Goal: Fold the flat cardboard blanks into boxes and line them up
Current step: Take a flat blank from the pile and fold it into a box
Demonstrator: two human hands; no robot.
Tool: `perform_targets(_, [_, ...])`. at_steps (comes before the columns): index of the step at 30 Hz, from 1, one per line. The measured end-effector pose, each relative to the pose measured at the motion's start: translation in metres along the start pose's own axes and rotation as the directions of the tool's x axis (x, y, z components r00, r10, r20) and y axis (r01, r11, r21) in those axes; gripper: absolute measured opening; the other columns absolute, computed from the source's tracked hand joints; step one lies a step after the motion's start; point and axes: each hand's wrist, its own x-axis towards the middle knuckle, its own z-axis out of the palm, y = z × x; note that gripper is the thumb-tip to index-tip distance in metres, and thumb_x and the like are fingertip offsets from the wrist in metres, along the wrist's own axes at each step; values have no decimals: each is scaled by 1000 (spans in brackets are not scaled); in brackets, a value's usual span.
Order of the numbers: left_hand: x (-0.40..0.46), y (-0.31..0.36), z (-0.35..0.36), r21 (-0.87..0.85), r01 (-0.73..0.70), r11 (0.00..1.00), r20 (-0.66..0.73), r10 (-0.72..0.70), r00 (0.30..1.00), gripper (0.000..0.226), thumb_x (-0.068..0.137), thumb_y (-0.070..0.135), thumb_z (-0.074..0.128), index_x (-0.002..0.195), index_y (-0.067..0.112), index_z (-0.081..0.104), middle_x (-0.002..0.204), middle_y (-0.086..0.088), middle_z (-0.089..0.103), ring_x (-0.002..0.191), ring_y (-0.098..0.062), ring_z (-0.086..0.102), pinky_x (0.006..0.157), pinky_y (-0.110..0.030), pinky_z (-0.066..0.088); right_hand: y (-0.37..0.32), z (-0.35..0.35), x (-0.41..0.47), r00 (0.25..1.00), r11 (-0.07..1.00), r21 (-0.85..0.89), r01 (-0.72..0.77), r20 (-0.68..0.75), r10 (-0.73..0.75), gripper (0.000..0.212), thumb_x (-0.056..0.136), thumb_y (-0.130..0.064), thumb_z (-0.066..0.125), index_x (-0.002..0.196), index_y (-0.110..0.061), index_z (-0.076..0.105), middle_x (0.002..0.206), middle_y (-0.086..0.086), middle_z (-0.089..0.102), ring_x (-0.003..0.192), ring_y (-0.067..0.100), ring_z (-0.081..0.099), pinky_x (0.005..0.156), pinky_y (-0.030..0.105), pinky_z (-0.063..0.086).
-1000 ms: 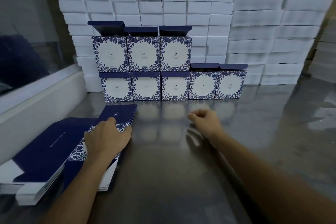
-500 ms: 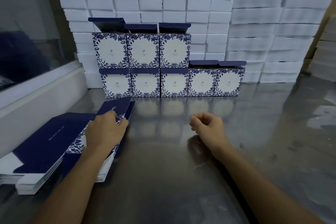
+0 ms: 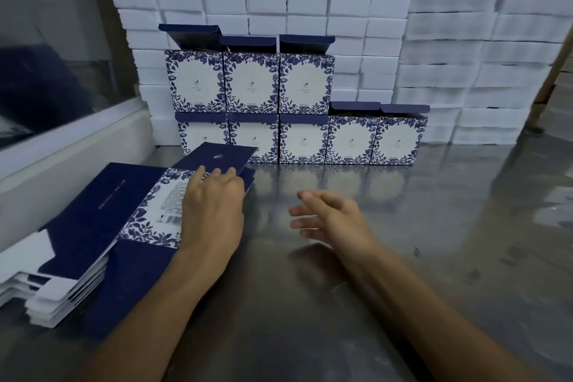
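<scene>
A: What has the left hand (image 3: 214,211) got?

B: Its fingers curl over the far edge of the top flat navy-and-white floral cardboard blank (image 3: 161,211), whose navy end flap (image 3: 221,156) is tipped up off the stack of flat blanks (image 3: 71,282) at the left of the brushed steel table (image 3: 434,257). The right hand (image 3: 328,217) hovers over bare steel just beside it, fingers spread and loose, holding nothing.

A: How will that blank handle?

B: Light and thin, I'd judge, stiff across the panels but ready to bend at the creases. The printed face looks smooth, so it may slide off its neighbours easily. Best taken by an edge with fingers beneath, then held at two opposite sides to pop it square.

A: And its look?

B: Deep navy flaps, with a white panel bordered in blue leaves and small print in the middle.

A: Further out?

B: Folded floral boxes (image 3: 304,139) stand in two tiers at the back, five below and three above, against stacked white foam blocks (image 3: 356,25).
</scene>
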Motion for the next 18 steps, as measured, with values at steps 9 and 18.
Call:
perform_targets(9, [-15, 48, 1, -99, -484, 869, -143, 469, 871, 21, 60, -7, 64, 76, 5, 72, 84, -14, 73, 92, -33, 71, 95, -52, 51, -5, 23, -5, 944, 886, 356, -299, 249, 218, 36, 105, -39, 44, 98, -17, 71, 85, 0, 74, 75, 12, 71, 70, 28, 58])
perform_targets(18, [-16, 45, 8, -256, -639, 725, -367, 538, 758, 8, 82, 12, 59, 77, 9, 65, 85, -7, 65, 79, -25, 59, 77, -39, 46, -7, 4, 13, 958, 806, 563, -182, -84, 275, 49, 106, -41, 42, 126, -2, 62, 119, 15, 71, 108, 28, 69, 99, 42, 54])
